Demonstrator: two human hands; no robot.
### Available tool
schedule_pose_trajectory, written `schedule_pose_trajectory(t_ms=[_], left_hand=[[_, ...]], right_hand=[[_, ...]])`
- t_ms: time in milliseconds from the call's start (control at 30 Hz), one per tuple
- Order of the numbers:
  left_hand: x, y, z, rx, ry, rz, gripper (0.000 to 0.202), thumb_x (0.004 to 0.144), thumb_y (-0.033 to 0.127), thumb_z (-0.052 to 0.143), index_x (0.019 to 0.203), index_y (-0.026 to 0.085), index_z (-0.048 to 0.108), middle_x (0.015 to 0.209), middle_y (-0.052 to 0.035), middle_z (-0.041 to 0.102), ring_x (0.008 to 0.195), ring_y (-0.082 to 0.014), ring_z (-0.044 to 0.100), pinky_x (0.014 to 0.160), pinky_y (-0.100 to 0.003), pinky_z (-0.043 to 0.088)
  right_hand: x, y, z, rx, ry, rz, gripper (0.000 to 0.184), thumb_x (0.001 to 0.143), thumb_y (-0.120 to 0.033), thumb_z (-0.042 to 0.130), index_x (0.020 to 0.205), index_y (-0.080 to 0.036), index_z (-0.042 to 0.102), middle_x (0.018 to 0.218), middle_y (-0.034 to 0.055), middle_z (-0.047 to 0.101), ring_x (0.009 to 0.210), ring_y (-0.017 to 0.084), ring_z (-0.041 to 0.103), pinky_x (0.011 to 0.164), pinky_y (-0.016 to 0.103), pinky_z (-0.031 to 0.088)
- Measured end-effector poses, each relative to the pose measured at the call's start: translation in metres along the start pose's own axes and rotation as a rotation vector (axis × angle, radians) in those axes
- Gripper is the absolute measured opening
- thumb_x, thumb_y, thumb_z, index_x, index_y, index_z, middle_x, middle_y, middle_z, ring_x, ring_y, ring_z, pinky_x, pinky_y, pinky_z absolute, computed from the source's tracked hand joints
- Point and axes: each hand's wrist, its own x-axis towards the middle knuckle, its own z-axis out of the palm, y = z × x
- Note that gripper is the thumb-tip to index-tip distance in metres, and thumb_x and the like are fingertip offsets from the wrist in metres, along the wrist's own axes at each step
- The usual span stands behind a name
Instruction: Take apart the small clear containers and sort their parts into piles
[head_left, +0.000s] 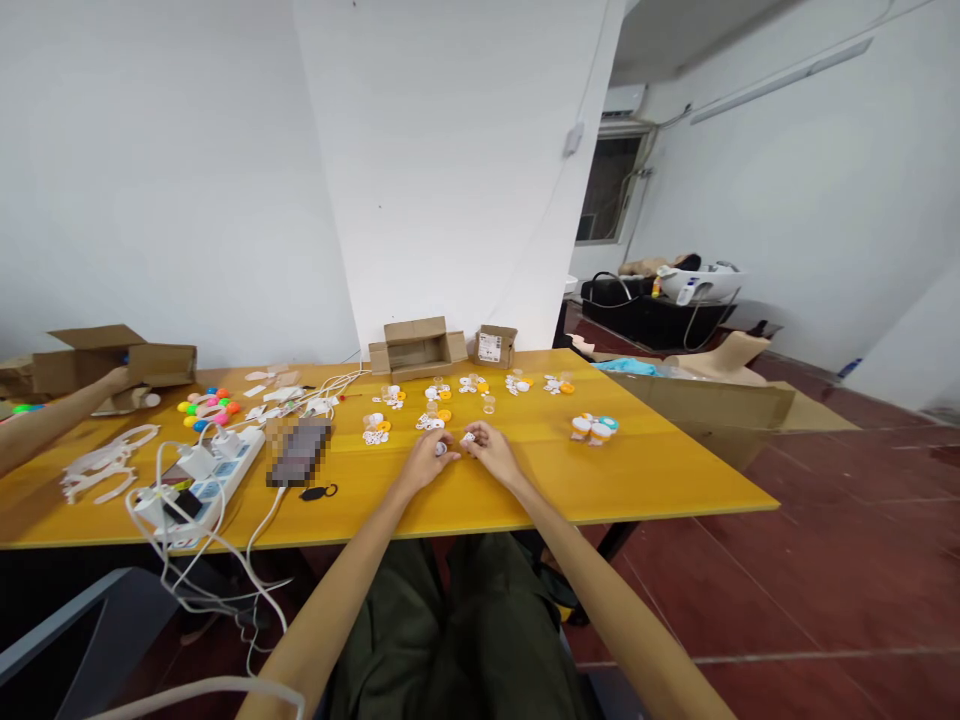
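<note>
My left hand (426, 462) is closed around a small clear cup (441, 449) just above the yellow table. Close beside it, my right hand (491, 455) pinches small white pieces with dark marks (469, 438). Another clear cup (489, 404) stands on the table beyond my right hand. Behind my hands lie several small piles of white marked pieces (433, 422), most with an orange lid (445, 414) and some with a clear cup. To the right stands a cluster of closed little jars (592, 429) with orange, white and teal lids.
Open cardboard boxes (417, 350) stand against the wall. On the left are a power strip (217, 480) with tangled white cables, a blurred-out dark device (298, 452), a black ring tag (319, 492) and colourful balls (208, 408). Another person's arm (60, 420) reaches toward a box at far left.
</note>
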Motion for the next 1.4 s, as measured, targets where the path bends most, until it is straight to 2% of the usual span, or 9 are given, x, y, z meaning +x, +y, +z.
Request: schedule_pose_trajectory(t_ms=[200,367,533,767,967,1067,1200,1400], left_hand=[[-0.001,0.003,0.001,-0.009,0.020,0.036,0.007,0.081,0.020,0.067,0.088,0.022,0.067,0.093,-0.0031,0.070,0.094,-0.0217,0.065,0.092,-0.035,0.050],[-0.001,0.007,-0.002,-0.020,0.029,0.068,0.012,0.087,0.019,0.060,0.094,0.023,0.069,0.099,-0.0046,0.071,0.098,-0.0216,0.064,0.094,-0.035,0.049],[-0.002,0.011,-0.004,0.013,-0.003,0.121,0.010,0.087,0.021,0.063,0.092,0.023,0.071,0.093,-0.0033,0.072,0.096,-0.0217,0.064,0.094,-0.036,0.047],[-0.001,0.012,-0.004,-0.055,0.060,0.068,0.007,0.083,0.018,0.065,0.079,0.022,0.069,0.085,-0.0023,0.070,0.088,-0.0202,0.063,0.087,-0.032,0.049],[0.000,0.012,-0.005,-0.090,0.092,0.046,0.007,0.084,0.022,0.064,0.078,0.021,0.068,0.083,-0.0018,0.069,0.086,-0.0192,0.063,0.081,-0.030,0.050],[0.001,0.012,-0.006,-0.102,0.097,0.036,0.008,0.085,0.023,0.063,0.079,0.021,0.068,0.083,-0.0017,0.069,0.083,-0.0187,0.063,0.079,-0.030,0.050],[0.001,0.012,-0.006,-0.111,0.099,0.030,0.004,0.082,0.023,0.065,0.080,0.021,0.069,0.085,-0.0021,0.070,0.087,-0.0196,0.064,0.085,-0.032,0.050],[0.001,0.011,-0.005,-0.130,0.098,0.010,0.004,0.079,0.020,0.067,0.082,0.021,0.070,0.087,-0.0019,0.071,0.089,-0.0195,0.064,0.088,-0.033,0.050]], right_hand=[[0.000,0.003,0.000,-0.014,-0.011,-0.005,0.024,0.067,-0.039,0.070,0.078,-0.025,0.052,0.072,-0.0034,0.063,0.062,0.016,0.061,0.058,0.029,0.051],[-0.001,0.000,0.001,-0.034,-0.043,-0.040,0.026,0.069,-0.042,0.072,0.076,-0.025,0.053,0.075,-0.0022,0.065,0.070,0.017,0.062,0.069,0.032,0.052],[-0.002,0.000,0.001,-0.037,-0.082,-0.053,0.029,0.068,-0.045,0.074,0.076,-0.024,0.055,0.077,-0.0016,0.066,0.073,0.018,0.063,0.073,0.033,0.053],[-0.001,-0.002,-0.001,-0.027,-0.101,-0.054,0.031,0.067,-0.048,0.075,0.078,-0.023,0.059,0.080,0.0008,0.068,0.079,0.019,0.065,0.076,0.034,0.053],[-0.003,-0.005,0.000,-0.056,-0.098,-0.069,0.028,0.073,-0.049,0.070,0.079,-0.023,0.064,0.077,0.0011,0.069,0.073,0.019,0.064,0.067,0.031,0.052],[-0.003,-0.007,0.002,-0.087,-0.091,-0.095,0.024,0.076,-0.047,0.067,0.078,-0.023,0.066,0.075,0.0007,0.069,0.072,0.019,0.063,0.068,0.031,0.050],[-0.002,-0.009,0.002,-0.139,-0.072,-0.130,0.020,0.079,-0.043,0.063,0.075,-0.024,0.067,0.074,0.0004,0.070,0.073,0.020,0.062,0.072,0.032,0.049],[-0.003,-0.008,0.002,-0.234,-0.068,-0.175,0.022,0.084,-0.041,0.056,0.070,-0.025,0.063,0.069,-0.0003,0.066,0.069,0.020,0.059,0.069,0.031,0.047]])
